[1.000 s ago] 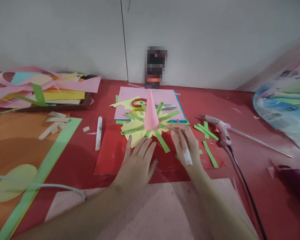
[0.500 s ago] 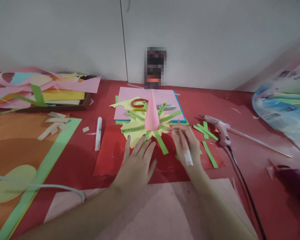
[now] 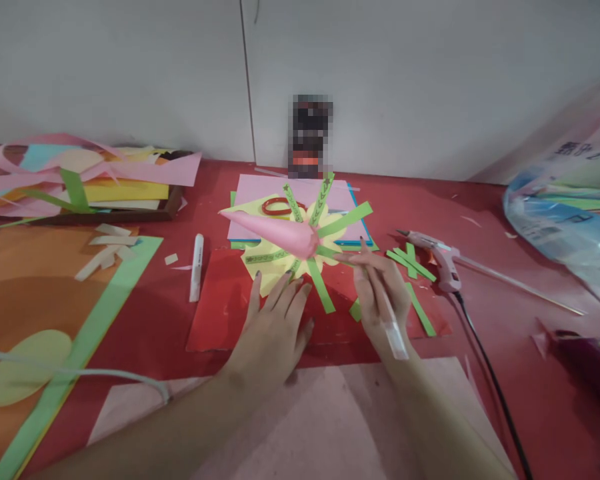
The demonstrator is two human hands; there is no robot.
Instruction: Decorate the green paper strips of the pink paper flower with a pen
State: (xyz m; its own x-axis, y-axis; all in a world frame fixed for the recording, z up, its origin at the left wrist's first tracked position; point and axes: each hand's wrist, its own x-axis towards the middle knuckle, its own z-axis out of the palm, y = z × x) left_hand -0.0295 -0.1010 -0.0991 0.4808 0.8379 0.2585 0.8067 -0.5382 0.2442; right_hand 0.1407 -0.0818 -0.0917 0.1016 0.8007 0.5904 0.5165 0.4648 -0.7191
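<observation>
A pink paper cone (image 3: 275,230) leans left, its base on a yellow flower-shaped paper (image 3: 333,225). Green paper strips (image 3: 322,287) radiate from the base, several bearing dark drawn patterns. My left hand (image 3: 275,320) lies palm down with its fingers apart, fingertips at the lower edge of the yellow paper. In my right hand (image 3: 383,290) a pen (image 3: 396,340) is gripped, with its clear end toward my wrist. The pen's tip meets or hovers near a plain green strip right of the cone; contact is unclear. Red-handled scissors (image 3: 275,205) lie partly hidden behind the cone.
Loose green strips (image 3: 420,310) and a pink glue gun (image 3: 445,263) with a black cord are at right. A white marker (image 3: 197,268) stands out at left, beside an orange sheet (image 3: 55,280). A scrap-filled tray (image 3: 125,215) and a plastic bag (image 3: 545,213) flank the back.
The cone has tipped from upright to the left, and the flower base with its strips has tilted. My right hand has shifted slightly right with the pen; my left hand has stayed put.
</observation>
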